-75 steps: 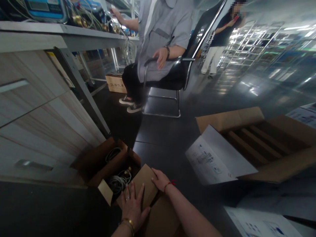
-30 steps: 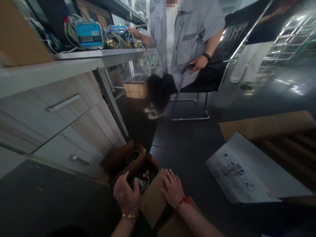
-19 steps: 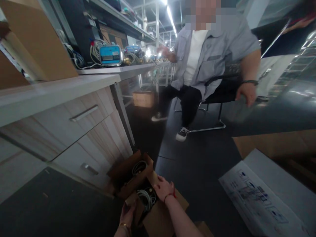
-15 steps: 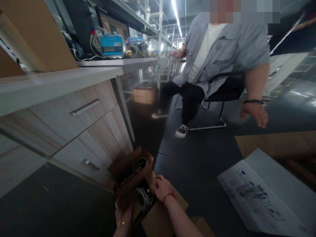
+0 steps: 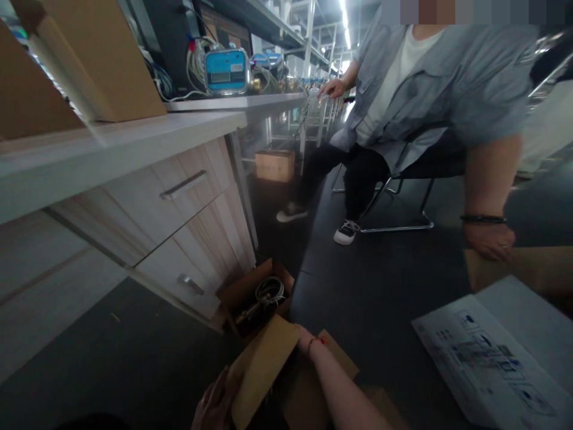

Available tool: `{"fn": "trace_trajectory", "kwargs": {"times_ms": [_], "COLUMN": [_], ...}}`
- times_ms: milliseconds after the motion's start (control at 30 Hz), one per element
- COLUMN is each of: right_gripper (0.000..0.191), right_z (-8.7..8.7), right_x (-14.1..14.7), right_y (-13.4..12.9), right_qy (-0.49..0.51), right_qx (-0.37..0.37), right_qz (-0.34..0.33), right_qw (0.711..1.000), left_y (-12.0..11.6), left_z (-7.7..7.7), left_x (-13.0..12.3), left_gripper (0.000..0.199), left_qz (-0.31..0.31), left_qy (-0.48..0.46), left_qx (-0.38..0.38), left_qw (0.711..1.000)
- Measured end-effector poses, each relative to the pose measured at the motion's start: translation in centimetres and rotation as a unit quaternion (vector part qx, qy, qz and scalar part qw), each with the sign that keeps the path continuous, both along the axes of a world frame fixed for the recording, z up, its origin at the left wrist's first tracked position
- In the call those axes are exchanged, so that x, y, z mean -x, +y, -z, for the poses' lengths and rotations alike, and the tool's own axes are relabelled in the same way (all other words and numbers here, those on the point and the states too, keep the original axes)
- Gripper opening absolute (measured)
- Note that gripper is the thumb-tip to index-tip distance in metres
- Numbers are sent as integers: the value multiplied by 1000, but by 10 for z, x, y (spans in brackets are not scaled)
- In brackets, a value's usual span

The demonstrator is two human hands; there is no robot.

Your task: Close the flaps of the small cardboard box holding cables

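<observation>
Both hands are at the cardboard flap (image 5: 262, 367): left hand (image 5: 213, 405) fingers curl loosely against it; right hand (image 5: 305, 338) fingers are hidden behind it.

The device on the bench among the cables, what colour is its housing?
Bright blue device, with a grey display; the head view shows it.

The scene is dim, lit mainly by ceiling strip lights (image 5: 344, 24) far back, which flare white. The dark floor (image 5: 385, 286) carries a dull sheen. Motion blur smears the seated person's arm (image 5: 490, 179) and the cabinet (image 5: 134, 203). Wide-angle distortion bends lines at the edges; the bottom corners sink into shadow.
</observation>
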State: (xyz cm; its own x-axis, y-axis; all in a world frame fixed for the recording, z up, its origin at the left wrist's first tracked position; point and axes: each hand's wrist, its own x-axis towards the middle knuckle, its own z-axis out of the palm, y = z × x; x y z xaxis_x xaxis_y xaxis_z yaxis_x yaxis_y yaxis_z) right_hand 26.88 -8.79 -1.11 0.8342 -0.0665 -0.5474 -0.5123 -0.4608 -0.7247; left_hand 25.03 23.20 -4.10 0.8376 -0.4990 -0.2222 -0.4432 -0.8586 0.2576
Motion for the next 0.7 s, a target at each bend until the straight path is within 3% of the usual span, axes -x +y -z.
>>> {"fn": "trace_trajectory", "kwargs": {"times_ms": [133, 233, 267, 300, 367, 433, 467, 600, 700], "right_gripper": [84, 65, 68, 77, 89, 88, 85, 64, 51], "right_z": [-5, -9, -10, -11, -12, -12, -12, -12, -14], "right_x": [0, 9, 13, 17, 25, 31, 33, 36, 34], "right_y": [-7, -7, -6, -4, 2, 8, 10, 12, 9], "right_qy": [48, 42, 33, 22, 7, 9, 13, -4, -32], "right_qx": [-55, -40, -24, -4, 45, 92, 109, 107, 80], "right_qz": [21, -3, -20, -38, -64, -73, -72, -50, -48], "right_qw": [997, 998, 999, 999, 997, 993, 991, 993, 995], "left_y": [-4, -24, -32, -42, -59, -73, -78, -84, -81], "left_z": [-13, -28, -32, -35, -39, -38, -37, -39, -47], "left_x": [0, -2, -1, 1, 7, 13, 15, 8, 0], "left_gripper": [69, 53, 47, 48, 75, 99, 100, 84, 73], "left_qz": [6, 24, 33, 39, 30, 11, 0, -19, -23], "left_qy": [31, 69, 81, 87, 85, 72, 62, 17, 35], "left_qx": [-75, -72, -57, -41, -35, -61, -77, -82, -74], "left_qw": [997, 995, 995, 995, 995, 996, 995, 996, 996]}}
